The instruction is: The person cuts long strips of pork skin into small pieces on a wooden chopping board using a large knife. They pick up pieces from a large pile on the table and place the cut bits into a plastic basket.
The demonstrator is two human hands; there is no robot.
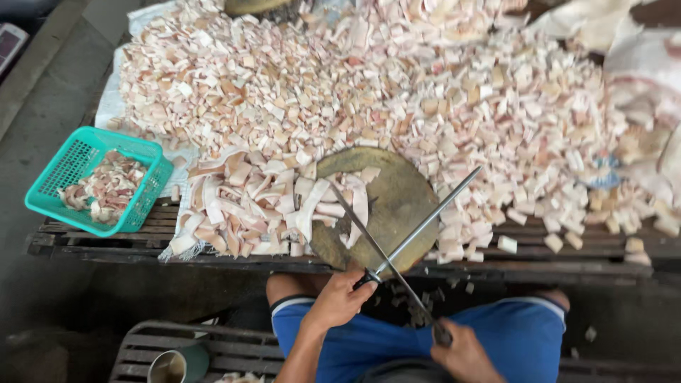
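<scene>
My left hand [339,299] grips the dark handle of a long grey sharpening rod [433,215] that points up and to the right. My right hand [462,352] holds the handle of a thin knife [362,227] whose blade runs up and to the left. Rod and blade cross just above my left hand, over the near edge of a round wooden chopping block [401,206]. Long pale pink-and-white strips of fatty skin [241,202] lie on the block's left side and beside it.
A broad heap of small cut cubes [369,92] covers the slatted wooden platform [106,241] behind the block. A teal plastic basket [145,152] with pieces stands at the left. White sacks [638,57] lie at the right. A metal cup [170,367] sits by my left knee.
</scene>
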